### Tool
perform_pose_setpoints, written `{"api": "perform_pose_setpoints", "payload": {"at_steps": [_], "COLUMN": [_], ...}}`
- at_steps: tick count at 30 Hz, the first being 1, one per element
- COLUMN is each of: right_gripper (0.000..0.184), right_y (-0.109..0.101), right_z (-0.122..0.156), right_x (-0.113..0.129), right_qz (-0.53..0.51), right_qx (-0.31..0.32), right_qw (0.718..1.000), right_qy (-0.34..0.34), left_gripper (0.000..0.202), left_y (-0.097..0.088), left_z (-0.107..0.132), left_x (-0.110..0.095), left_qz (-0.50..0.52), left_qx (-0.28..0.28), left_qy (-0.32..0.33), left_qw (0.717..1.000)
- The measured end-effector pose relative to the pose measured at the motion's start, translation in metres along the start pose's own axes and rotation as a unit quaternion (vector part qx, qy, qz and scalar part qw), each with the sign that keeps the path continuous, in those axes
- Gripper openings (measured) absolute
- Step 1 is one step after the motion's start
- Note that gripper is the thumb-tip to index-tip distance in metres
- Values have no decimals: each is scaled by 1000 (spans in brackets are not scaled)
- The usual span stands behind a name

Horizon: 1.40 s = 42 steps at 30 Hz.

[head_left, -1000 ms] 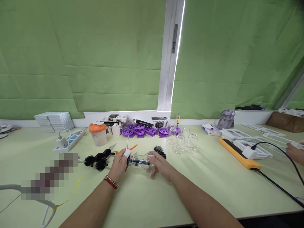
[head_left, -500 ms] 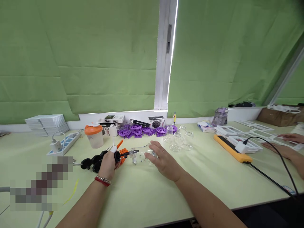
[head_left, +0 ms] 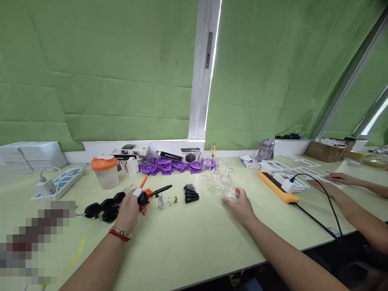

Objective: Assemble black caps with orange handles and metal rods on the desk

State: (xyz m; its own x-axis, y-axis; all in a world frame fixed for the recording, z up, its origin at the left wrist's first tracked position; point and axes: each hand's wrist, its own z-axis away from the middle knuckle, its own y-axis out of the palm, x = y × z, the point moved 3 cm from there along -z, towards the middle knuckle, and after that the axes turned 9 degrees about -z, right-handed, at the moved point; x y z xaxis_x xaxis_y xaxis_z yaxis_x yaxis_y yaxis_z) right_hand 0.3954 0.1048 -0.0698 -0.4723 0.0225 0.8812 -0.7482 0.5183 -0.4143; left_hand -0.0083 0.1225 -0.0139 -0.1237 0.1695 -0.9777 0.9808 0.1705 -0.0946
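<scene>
Black rod assembly (head_left: 159,190) gripped in left hand (head_left: 129,205), clear glass (head_left: 230,194) grasped on worktop (head_left: 182,242) by right hand (head_left: 242,206), metal pieces (head_left: 161,202), probably screws, laid between.

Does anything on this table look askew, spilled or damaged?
No spill or damage is evident. One slim black box behind the purple parts lies aslant, while the box to its right sits level, so it looks askew.

The right carton (head_left: 191,157) bears the lettering "CUP HOLDER". The left carton (head_left: 129,165) shows partial lettering, "CU". White print on the black box (head_left: 169,156) between them is too small to read.
</scene>
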Motion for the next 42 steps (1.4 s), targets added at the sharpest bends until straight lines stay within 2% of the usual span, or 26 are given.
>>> {"api": "perform_pose_setpoints", "payload": {"at_steps": [8,12,14,16,18,20,22,24,26,28,30,32,34,36,37,39,42], "right_gripper": [81,84,93,100,92,72,56,50,45,43,38,32,28,24,22,20,20], "right_y": [11,15,13,10,12,27,52,79,102,118,124,123,120,118,118,120,125], "right_z": [-14,-21,-20,-13,4,28,55,78,91,94,89,80,73,68,67,66,71], "right_x": [8,8,10,21,42,70,98,121,139,153,163,170,170,164,160,148,132], "right_qz": [185,204,198,181,159,151,150,146,129,98,56,7,-50,-108,-132,-166,-201], "right_qx": [11,8,-26,-85,-113,-46,67,159,204,243,259,268,287,314,330,375,459], "right_qw": [982,978,979,975,959,927,879,830,810,810,831,862,887,902,904,898,862], "right_qy": [-21,-46,-52,-97,-206,-339,-447,-514,-535,-524,-490,-431,-357,-277,-237,-160,-75], "left_gripper": [30,31,31,31,30,31,33,34,36,38,40,38,35,42,47,54,59], "left_y": [5,4,3,4,5,9,14,20,23,24,21,14,6,3,4,8,18], "left_z": [2,3,3,3,4,7,10,15,19,21,19,17,15,17,19,24,28], "left_x": [6,4,2,-2,-5,-8,-11,-13,-14,-14,-13,-14,-18,-24,-26,-29,-24], "left_qz": [-41,-58,-59,-54,-36,-2,28,38,33,29,25,-6,-76,-156,-185,-213,-203], "left_qx": [46,45,43,42,48,66,92,119,140,156,152,105,33,-13,-17,14,101], "left_qy": [5,13,14,11,4,-10,-28,-46,-60,-65,-45,5,78,146,171,192,158], "left_qw": [998,997,997,998,998,998,995,991,988,985,987,994,994,977,968,958,961]}}
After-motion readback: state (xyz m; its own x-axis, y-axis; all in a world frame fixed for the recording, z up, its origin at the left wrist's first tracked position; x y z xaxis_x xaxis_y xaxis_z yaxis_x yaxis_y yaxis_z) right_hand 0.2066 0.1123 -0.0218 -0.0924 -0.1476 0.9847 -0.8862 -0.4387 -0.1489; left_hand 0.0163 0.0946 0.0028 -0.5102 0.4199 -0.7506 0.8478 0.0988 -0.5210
